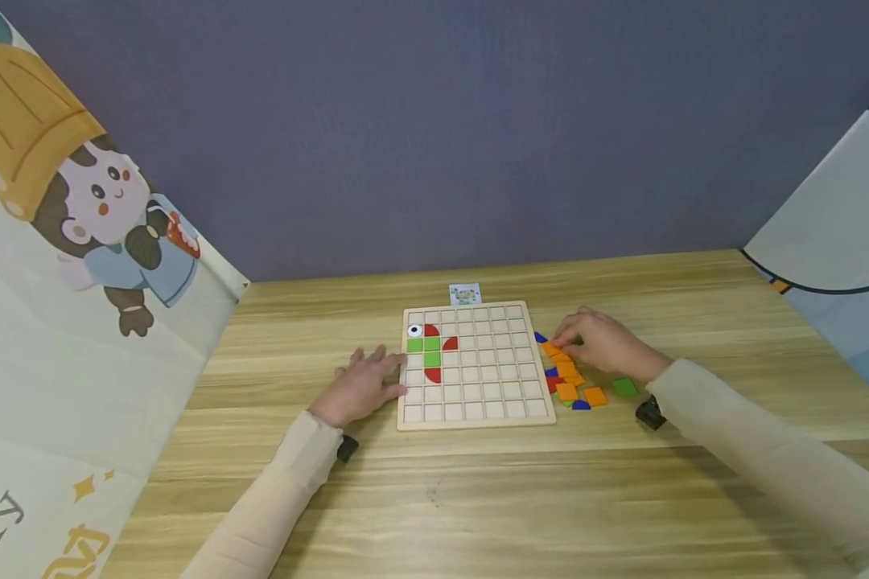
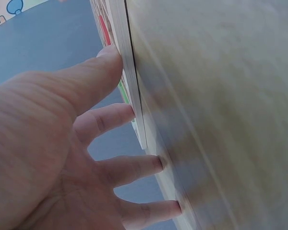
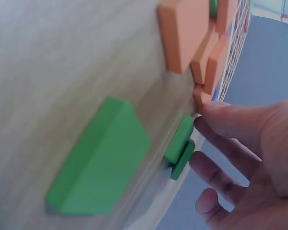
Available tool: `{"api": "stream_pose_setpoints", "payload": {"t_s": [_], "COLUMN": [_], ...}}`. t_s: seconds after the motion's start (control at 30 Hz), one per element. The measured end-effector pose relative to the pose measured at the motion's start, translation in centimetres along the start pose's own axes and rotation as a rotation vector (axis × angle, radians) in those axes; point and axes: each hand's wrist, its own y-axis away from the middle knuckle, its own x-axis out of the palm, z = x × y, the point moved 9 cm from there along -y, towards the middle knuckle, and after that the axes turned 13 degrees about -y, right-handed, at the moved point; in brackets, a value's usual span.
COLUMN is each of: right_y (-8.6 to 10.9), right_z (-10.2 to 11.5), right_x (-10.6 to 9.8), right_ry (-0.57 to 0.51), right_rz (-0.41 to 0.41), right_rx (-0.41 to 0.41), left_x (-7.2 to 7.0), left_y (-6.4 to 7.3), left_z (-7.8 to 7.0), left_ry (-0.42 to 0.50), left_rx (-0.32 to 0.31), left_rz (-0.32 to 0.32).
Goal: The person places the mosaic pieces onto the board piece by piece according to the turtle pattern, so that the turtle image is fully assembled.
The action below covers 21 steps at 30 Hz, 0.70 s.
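A wooden grid board (image 1: 475,425) lies flat on the table. In its left columns sit an eye tile (image 1: 415,330), several green square tiles (image 1: 432,359) and red quarter-round tiles (image 1: 432,375). My left hand (image 1: 362,386) rests at the board's left edge with fingers spread, its thumb (image 2: 108,60) against the rim. Right of the board is a loose pile of orange, blue, red and green tiles. At the pile's far end, my right hand (image 1: 601,342) pinches an orange tile (image 3: 200,94) between thumb and index finger, most of that tile hidden by others.
A small picture card (image 1: 465,293) lies behind the board, touching its far edge. One green tile (image 1: 625,387) lies apart, near the right wrist. A dark blue panel (image 1: 478,145) rises behind the table (image 1: 434,498), with printed panels at both sides.
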Motion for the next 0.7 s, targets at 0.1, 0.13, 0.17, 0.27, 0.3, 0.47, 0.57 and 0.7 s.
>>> {"api": "stream_pose_setpoints", "payload": {"t_s": [0.1,0.13,0.17,0.27,0.3,0.47,0.57,0.7], "right_y": [0.15,0.19,0.22,0.27,0.27,0.16,0.08,-0.18], "right_z": [-0.18,-0.19,-0.21,-0.07,-0.04,-0.30,-0.53,-0.26], "right_x": [-0.17,-0.22,-0.27,-0.37,-0.39,-0.54,-0.65,-0.87], "right_ry": [0.016,0.017,0.019,0.021,0.021,0.011,-0.008,-0.057], "right_rz": [0.010,0.012,0.011,0.006,0.002,-0.029,-0.056,-0.095], "right_rx": [0.023,0.025,0.023,-0.001,-0.007,-0.005,0.014,0.030], "left_x": [0.01,0.02,0.03,0.06,0.06,0.07,0.09,0.12], "left_y": [-0.02,-0.02,-0.03,-0.07,-0.07,-0.07,-0.05,-0.01], "left_z": [-0.01,-0.01,-0.01,0.00,0.00,0.00,-0.04,0.03], "left_ry": [0.001,0.001,0.000,-0.002,-0.004,-0.003,-0.004,-0.001], "left_rx": [0.000,0.000,0.001,0.003,0.003,0.001,0.001,0.000], "left_rz": [0.001,0.000,-0.002,-0.005,-0.007,-0.003,0.001,0.001]}}
